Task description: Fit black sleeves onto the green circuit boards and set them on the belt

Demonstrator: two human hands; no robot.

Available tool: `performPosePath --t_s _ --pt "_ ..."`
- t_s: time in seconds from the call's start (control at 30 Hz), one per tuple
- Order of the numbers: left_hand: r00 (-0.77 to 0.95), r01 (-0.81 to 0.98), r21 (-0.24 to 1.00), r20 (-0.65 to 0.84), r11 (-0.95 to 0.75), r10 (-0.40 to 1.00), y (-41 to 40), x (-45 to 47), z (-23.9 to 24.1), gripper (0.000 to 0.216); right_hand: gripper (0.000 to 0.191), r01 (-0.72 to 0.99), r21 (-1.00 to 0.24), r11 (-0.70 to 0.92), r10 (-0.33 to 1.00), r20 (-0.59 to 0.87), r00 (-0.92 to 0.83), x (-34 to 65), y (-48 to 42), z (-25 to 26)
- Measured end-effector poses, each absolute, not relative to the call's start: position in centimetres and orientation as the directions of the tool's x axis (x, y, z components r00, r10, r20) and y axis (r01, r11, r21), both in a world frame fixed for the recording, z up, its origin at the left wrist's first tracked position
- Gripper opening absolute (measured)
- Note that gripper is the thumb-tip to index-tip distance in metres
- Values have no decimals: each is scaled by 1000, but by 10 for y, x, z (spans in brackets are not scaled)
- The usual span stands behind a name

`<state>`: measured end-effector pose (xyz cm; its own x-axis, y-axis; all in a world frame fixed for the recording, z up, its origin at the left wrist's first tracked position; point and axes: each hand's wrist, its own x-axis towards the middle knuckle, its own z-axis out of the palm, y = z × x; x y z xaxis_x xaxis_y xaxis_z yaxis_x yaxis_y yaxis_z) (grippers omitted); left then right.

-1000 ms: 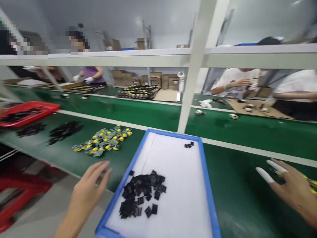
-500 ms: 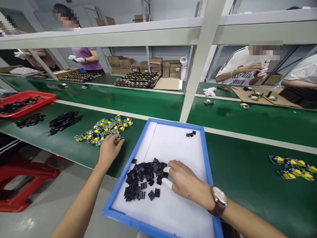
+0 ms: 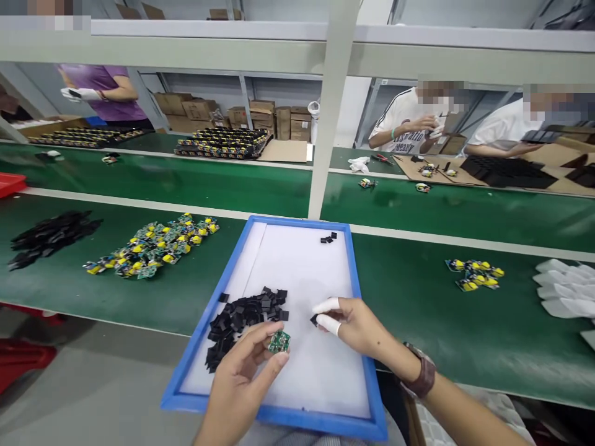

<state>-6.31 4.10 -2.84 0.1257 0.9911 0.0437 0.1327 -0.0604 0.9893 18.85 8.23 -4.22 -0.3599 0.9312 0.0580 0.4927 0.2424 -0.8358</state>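
A blue-rimmed tray (image 3: 359, 291) with a white floor lies in front of me on the green bench. A heap of small black square parts (image 3: 244, 316) sits in its near left area, and a few more black parts (image 3: 328, 238) lie at its far end. My left hand (image 3: 244, 378) is over the tray's near edge, fingers closed on a small green circuit board (image 3: 279, 341). My right hand (image 3: 351, 323), with white cots on two fingertips and a watch on the wrist, pinches one black part (image 3: 315, 320) just right of the heap.
A pile of green and yellow circuit boards (image 3: 151, 243) lies left of the tray, with black parts (image 3: 49, 230) further left. A smaller group of boards (image 3: 474, 275) and white foam pieces (image 3: 564, 286) lie to the right. Other people work across the green belt behind a white post (image 3: 328, 118).
My left hand has come back from the board pile to the tray with one circuit board. My right hand has lifted a black part out of the heap. The view has shifted right.
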Motion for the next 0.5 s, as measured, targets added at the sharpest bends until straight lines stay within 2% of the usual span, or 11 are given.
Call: performPosePath --t_s 0.07,0.13,0.2,0.37,0.5 --pt "125 101 994 19 -32 992 42 -55 -30 38 29 569 -749 341 896 76 -437 194 77 -34" --pt "139 78 997 4 -15 990 43 -49 -28 40 38 659 -597 458 842 54 -537 196 73 -26" --pt "146 61 998 -13 4 989 42 -45 -27 42 39 732 -469 493 837 26 -547 195 70 -20" --pt "53 16 997 -81 81 995 30 -39 -25 47 23 880 -361 309 946 27 -322 188 59 -21" --pt "45 -55 990 -128 131 991 25 -32 -18 44 24 876 -374 304 948 30 -316 178 54 -31"
